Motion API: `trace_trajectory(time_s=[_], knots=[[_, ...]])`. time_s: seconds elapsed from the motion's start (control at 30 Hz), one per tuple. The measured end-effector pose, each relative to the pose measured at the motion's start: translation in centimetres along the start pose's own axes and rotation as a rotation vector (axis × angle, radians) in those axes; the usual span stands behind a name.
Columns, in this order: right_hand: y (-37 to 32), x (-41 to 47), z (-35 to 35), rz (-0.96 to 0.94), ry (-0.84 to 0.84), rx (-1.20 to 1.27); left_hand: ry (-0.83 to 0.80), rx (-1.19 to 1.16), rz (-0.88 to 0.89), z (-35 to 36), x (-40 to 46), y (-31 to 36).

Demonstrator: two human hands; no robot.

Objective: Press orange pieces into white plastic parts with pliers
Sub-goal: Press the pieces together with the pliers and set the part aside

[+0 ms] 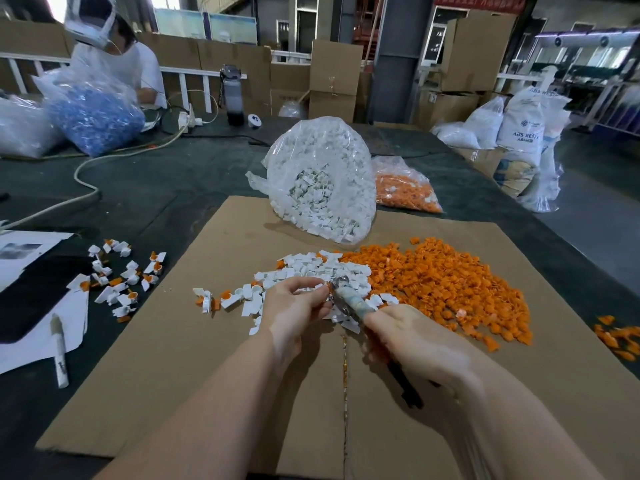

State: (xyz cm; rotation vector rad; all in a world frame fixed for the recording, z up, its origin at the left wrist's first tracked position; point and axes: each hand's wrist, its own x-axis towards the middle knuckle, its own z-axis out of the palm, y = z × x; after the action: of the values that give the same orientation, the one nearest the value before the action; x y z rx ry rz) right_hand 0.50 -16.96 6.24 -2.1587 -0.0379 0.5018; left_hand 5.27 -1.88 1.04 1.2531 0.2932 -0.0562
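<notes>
My right hand [412, 337] grips the pliers [349, 299] by their handles, with the metal jaws pointing up and left. My left hand [294, 303] pinches a small white plastic part [320, 287] right at the jaws. Whether an orange piece sits in that part is hidden by my fingers. Behind my hands a heap of loose white parts [311, 268] lies on the cardboard sheet [207, 358]. A broad pile of orange pieces [443, 282] spreads to the right of it.
A group of assembled white-and-orange parts [121, 278] lies on the dark table at left. A bag of white parts [322, 188] and a bag of orange pieces [405, 192] stand behind. Papers and a marker [59, 351] sit at far left. Another person [114, 53] works at the back left.
</notes>
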Motion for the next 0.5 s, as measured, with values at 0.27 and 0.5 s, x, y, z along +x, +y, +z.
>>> trace_trajectory(time_s=[0.27,0.5], knots=[[0.3,0.2,0.9,-0.072,0.172,-0.262,0.032,-0.009,0.033,0.4,0.1,-0.4],[1.7,0.6,1.7,-0.111,0.248,-0.266,0.05,-0.034,-0.005,0.7,0.0,-1.1]])
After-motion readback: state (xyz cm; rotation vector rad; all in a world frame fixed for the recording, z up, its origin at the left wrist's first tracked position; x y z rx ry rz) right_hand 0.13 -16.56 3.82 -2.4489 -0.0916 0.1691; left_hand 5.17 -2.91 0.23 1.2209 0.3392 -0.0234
